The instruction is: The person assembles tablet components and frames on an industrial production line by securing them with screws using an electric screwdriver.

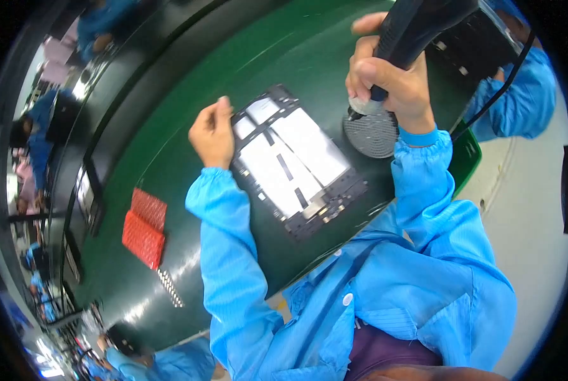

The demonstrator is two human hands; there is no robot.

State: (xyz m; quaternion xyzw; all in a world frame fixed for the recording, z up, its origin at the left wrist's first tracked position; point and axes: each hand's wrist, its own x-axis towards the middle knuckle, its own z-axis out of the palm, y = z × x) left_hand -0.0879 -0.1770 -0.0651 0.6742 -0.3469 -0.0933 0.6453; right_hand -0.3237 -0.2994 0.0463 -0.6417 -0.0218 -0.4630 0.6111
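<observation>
A tablet (290, 159) lies with its inside exposed on the green mat: white battery cells, black tape strips and a dark frame with circuit parts at its near end. Beside its upper left edge is my left hand (213, 134), fingers curled in and thumb pointing up; whatever they may hold is hidden. Raised at the tablet's far right, my right hand (395, 82) is wrapped round the lower part of a black handheld device (417, 32) with a ribbed grip. Below that hand sits a round grey disc (369, 134) with a ringed pattern.
Red bubble-wrap pouches (145, 230) lie at left on the green table (189, 279), beside a strip of small shiny pieces (170, 289). A black cable (503, 89) hangs at right. Co-workers in blue sleeves (519, 95) sit at right, lower left and along the dark line at left.
</observation>
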